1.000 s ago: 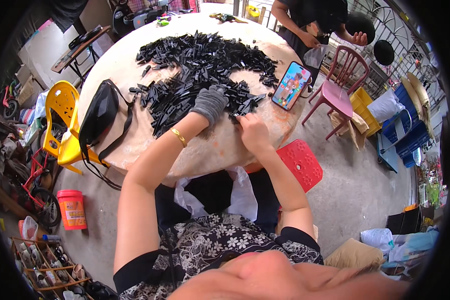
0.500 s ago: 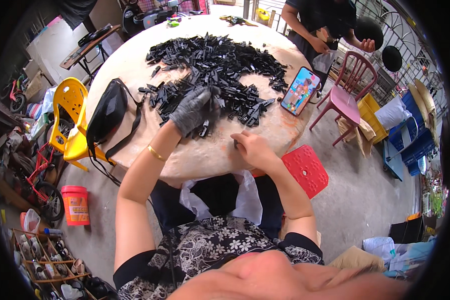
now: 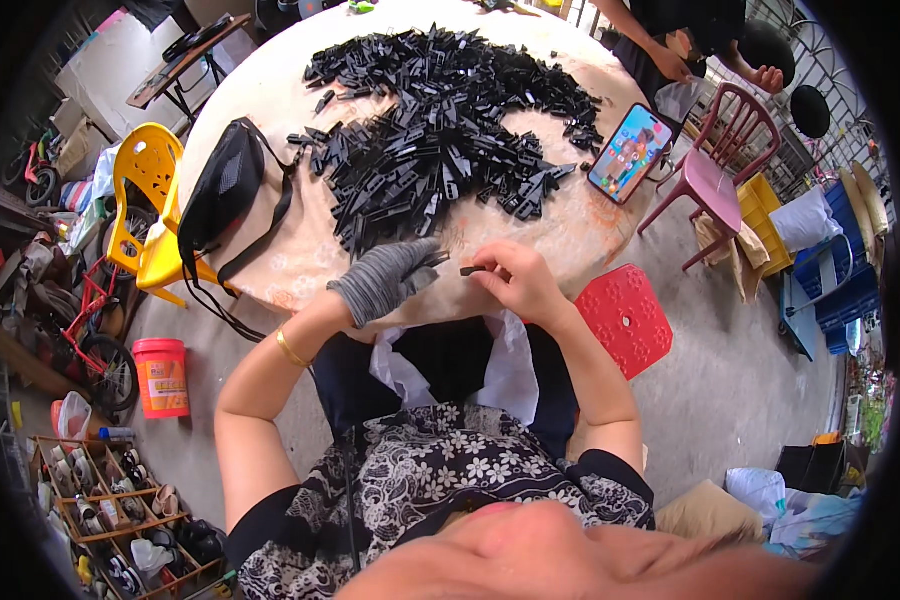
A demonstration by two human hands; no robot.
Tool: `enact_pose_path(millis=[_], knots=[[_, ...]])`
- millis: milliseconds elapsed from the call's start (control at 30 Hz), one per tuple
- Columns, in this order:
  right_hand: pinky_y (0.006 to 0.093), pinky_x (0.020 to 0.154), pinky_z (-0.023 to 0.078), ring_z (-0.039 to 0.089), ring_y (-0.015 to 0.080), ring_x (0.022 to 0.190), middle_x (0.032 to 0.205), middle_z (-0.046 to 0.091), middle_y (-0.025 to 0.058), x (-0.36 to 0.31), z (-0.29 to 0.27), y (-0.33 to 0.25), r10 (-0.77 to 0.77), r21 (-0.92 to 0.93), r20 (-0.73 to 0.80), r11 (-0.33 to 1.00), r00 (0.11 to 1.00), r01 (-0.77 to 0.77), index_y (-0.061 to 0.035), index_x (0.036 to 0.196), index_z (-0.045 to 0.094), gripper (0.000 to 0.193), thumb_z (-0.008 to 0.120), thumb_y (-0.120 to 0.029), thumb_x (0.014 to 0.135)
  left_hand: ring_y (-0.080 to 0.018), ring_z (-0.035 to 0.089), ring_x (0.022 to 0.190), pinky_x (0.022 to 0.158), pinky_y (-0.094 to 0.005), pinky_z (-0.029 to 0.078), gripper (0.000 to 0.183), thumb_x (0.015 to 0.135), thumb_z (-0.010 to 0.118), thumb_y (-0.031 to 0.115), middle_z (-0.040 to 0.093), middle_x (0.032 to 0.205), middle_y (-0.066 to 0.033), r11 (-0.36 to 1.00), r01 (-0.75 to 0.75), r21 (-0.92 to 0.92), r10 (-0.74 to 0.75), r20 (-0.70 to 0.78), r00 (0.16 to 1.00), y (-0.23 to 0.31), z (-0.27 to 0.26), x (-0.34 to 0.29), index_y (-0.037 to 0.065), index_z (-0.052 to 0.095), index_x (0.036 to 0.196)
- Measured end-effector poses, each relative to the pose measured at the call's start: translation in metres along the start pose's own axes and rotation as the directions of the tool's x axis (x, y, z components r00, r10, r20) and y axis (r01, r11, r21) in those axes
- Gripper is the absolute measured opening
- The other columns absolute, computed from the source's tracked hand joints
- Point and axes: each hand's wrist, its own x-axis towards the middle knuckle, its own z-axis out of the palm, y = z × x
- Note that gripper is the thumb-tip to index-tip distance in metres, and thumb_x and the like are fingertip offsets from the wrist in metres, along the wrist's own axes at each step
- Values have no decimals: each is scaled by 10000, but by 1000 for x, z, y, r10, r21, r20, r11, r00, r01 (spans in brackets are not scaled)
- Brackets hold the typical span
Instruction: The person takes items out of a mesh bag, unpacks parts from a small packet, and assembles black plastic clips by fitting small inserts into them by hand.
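At the table's near edge, two hands face each other across a small black piece

Just left of the bare right hand, nearer than the pile, a small black piece juts from the fingers. Thumb and fingertips are pinched together on one end, leaving the other pointing at the left hand — a grip that probably suits so slim a thing, since much of it is left exposed.

That left hand wears a grey glove, likely as protection from rubbing or sharp edges. Its fingers point right, toward the piece and apart from it; whether they are clamped on something cannot be told, the detail at their tips being too small.

Beyond both hands, a broad pile of black pieces covers much of the table — close enough, it seems, for easy reach. Farther out to the right of the right hand is a phone, its lit screen facing the person, presumably kept off the pile so it can be seen. Out to the left of the gloved hand, a black bag rests with its straps over the edge, perhaps to leave the middle for the pieces.
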Motion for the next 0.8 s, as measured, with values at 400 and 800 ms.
enact_pose_path(millis=[400, 800], knots=[[376, 683, 459, 560, 306, 784, 816, 592, 108, -3, 10, 4, -224, -303, -5, 929, 975, 212, -51, 846, 629, 165, 681, -78, 691, -316, 636, 765, 652, -372, 502, 222, 813, 634, 215, 642, 846, -148, 914, 329, 239, -376, 189, 907, 30, 5, 4, 66, 559, 960], [377, 717, 449, 555, 280, 808, 813, 576, 77, -3, 11, 7, -241, -297, -2, 927, 971, 229, -74, 838, 620, 149, 675, -108, 705, -325, 614, 726, 641, -377, 494, 237, 759, 670, 196, 627, 808, -152, 955, 201, 218, -235, 142, 962, 28, -2, 7, 56, 626, 945]])
